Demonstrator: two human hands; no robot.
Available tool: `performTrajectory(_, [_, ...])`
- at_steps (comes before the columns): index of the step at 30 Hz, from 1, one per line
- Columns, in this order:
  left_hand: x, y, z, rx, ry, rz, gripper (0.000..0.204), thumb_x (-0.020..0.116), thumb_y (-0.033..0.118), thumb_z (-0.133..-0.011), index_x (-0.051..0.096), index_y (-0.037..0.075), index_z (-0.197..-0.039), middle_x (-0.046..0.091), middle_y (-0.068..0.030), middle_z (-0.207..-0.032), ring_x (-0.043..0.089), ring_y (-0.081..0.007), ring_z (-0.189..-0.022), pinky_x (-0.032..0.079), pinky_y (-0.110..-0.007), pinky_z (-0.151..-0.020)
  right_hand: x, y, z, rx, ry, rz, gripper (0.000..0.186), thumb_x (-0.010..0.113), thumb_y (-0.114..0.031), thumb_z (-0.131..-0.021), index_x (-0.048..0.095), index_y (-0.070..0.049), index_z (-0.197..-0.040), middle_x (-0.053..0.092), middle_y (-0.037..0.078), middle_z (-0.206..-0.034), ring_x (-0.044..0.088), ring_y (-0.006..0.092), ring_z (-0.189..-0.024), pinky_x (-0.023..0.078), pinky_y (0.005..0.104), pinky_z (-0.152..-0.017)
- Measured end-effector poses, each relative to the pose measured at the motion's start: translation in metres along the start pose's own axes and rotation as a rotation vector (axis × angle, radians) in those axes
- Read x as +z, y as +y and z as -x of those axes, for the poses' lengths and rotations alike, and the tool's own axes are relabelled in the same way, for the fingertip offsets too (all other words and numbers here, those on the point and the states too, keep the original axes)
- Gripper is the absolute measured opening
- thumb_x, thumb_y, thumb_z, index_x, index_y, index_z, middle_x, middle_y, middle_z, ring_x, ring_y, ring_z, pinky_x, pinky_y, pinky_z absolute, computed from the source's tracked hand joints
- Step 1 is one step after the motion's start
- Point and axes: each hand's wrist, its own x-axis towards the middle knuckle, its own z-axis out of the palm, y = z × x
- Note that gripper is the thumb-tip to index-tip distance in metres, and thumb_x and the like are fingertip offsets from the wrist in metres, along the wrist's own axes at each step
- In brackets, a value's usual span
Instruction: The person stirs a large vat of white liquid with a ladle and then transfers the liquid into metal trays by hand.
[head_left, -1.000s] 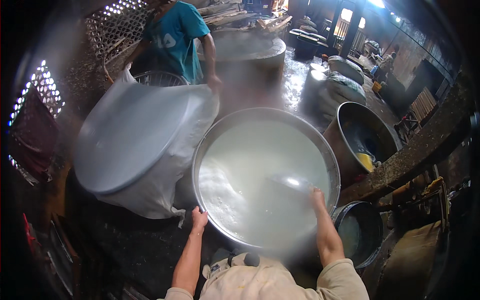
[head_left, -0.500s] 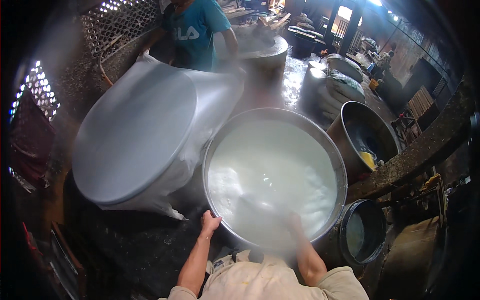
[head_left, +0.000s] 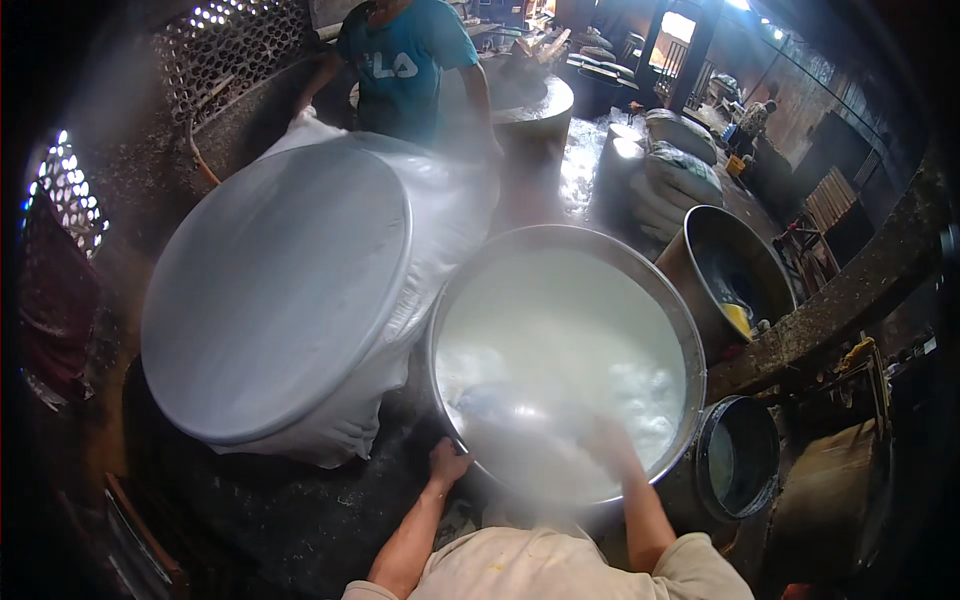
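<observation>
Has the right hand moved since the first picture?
Yes. Judged against the vat's rim, the right hand has shifted leftward and toward the person's side of the vat.

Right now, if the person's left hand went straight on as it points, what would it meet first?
The large metal vat's rim, which the left hand touches; past that, probably the cloudy liquid, though depth is unclear.

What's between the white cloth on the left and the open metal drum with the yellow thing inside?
The wide metal vat of milky liquid, between white cloth and open metal drum; the head view shows it.
</observation>
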Motion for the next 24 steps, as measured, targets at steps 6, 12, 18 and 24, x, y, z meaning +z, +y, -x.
performTrajectory(6, [0.0,0.013,0.001,-0.038,-0.111,0.075,0.049,0.077,0.034,-0.058,0.058,0.0,-0.087,0.064,-0.0182,-0.087,0.063,-0.0329,-0.085,0.049,-0.04,-0.076,0.004,-0.041,-0.147,-0.275,0.359,0.325,0.038,0.064,-0.018,-0.066,0.062,-0.005,-0.102,0.064,0.021,-0.094,0.061,0.0374,-0.09,0.05,0.0443,-0.079])
performTrajectory(12, [-0.007,0.029,0.013,-0.057,-0.066,0.046,0.05,0.076,0.033,-0.063,0.055,0.001,-0.096,0.063,-0.021,-0.098,0.059,-0.0366,-0.097,0.047,-0.042,-0.084,0.024,-0.03,-0.214,-0.108,0.167,0.626,0.04,0.047,-0.041,-0.087,0.062,-0.008,-0.104,0.063,0.018,-0.099,0.059,0.0347,-0.094,0.046,0.0443,-0.079])
performTrajectory(18, [-0.004,0.022,0.014,-0.055,-0.013,0.025,0.046,0.077,0.027,-0.062,0.057,0.001,-0.094,0.064,-0.0171,-0.093,0.061,-0.032,-0.091,0.047,-0.039,-0.08,0.027,0.015,-0.184,0.036,0.113,0.634,0.029,0.064,-0.026,-0.076,0.066,-0.007,-0.097,0.064,0.018,-0.099,0.062,0.0338,-0.094,0.051,0.0421,-0.079])
performTrajectory(24, [0.007,0.023,0.006,-0.057,-0.068,0.031,0.049,0.076,0.03,-0.06,0.056,0.001,-0.094,0.063,-0.0204,-0.098,0.06,-0.0353,-0.096,0.046,-0.04,-0.084,0.013,0.137,-0.155,0.1,0.11,0.635,0.028,0.056,-0.027,-0.08,0.066,-0.008,-0.098,0.064,0.018,-0.099,0.062,0.0336,-0.094,0.05,0.0425,-0.078])
